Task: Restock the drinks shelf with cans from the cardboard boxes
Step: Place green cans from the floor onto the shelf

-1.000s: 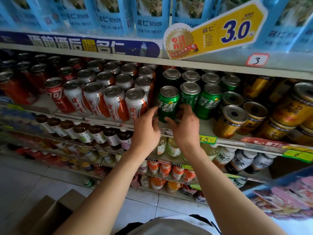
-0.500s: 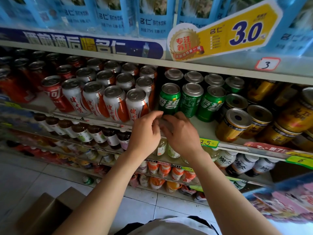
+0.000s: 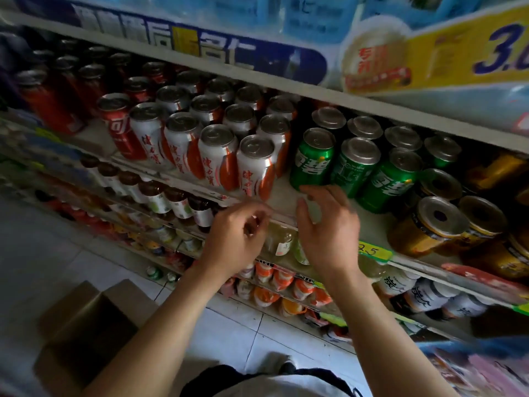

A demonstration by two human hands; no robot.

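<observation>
1. Shop floor tiles (image 3: 43, 253), cardboard box (image 3: 86, 319) nearest, down left.
2. Left hand (image 3: 237, 239) loosely curled, right hand (image 3: 329, 224) spread; both hold nothing, just off the shelf (image 3: 372, 224) edge.
3. Green cans (image 3: 312, 161) stand on shelf behind.
4. Judged between placements; next: reach to box for cans.

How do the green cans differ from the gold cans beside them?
The green cans are green and slimmer; the gold cans are golden and look squatter. The green cans have plain silver lids; the gold cans' lids show a dark round centre. Both stand on the same shelf, with silver tops.
</observation>
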